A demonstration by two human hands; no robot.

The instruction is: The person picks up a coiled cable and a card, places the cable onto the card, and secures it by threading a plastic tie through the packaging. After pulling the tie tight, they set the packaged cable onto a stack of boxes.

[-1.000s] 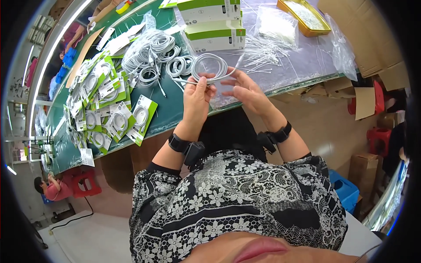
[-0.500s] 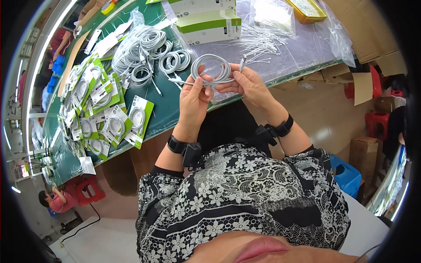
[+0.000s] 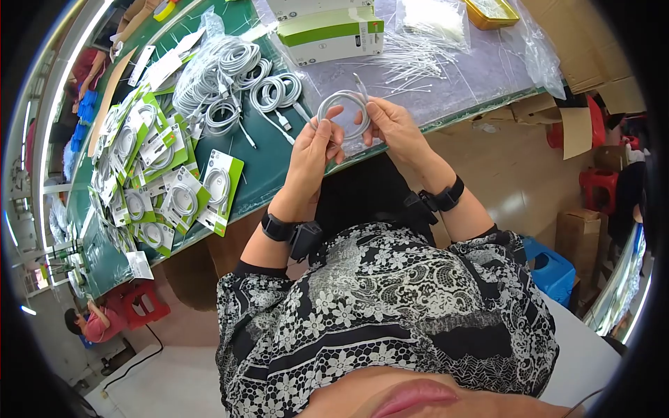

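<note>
A coiled light-grey cable (image 3: 337, 97) is held up between my two hands above the table's near edge. My left hand (image 3: 316, 148) pinches the left side of the loop, thumb on top. My right hand (image 3: 395, 130) grips its right side between thumb and fingers. One thin cable end sticks up above the right fingertips. A plug with a metal tip (image 3: 284, 122) lies or hangs just left of the left hand; which cable it belongs to is unclear. Beyond it are more coiled cables (image 3: 279, 90) on the green table mat.
Packaged cables on green-and-white cards (image 3: 182, 198) are heaped at the left. A bagged bundle of grey cables (image 3: 209, 76) lies beside them. Green-and-white boxes (image 3: 331, 42) stand at the back, with white cable ties (image 3: 418, 66) and a yellow tray (image 3: 491, 15) to their right.
The coil has been turned in my hands and is seen more tilted. The connector that stood up by my right thumb has shifted left, now showing as a thin upright end.
</note>
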